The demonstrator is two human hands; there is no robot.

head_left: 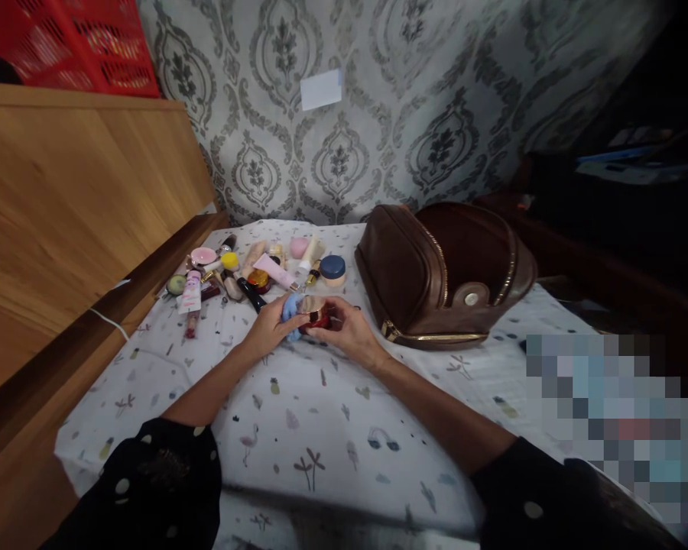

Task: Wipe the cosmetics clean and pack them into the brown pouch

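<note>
Both hands meet above the printed white sheet (298,412), in front of a spread of cosmetics. Fingers of my left hand (269,327) are closed on a blue cloth (290,307), which presses against the side of a small red jar. My right hand (352,330) grips that red jar (316,312), which has a shiny, pale top. Just beyond lie a pink tube (274,270), an amber jar (258,280), a black tube-like item (251,293) and a jar with a dark blue lid (332,269). The fingers hide part of the red jar.
A brown leather bag (404,267) with its zip undone stands at the right. More cosmetics, including a white-and-pink tube (190,292), lie at the left. Wooden furniture (86,183) bearing a red basket (97,46) borders the left side. Patterned wallpaper (344,153) closes the back.
</note>
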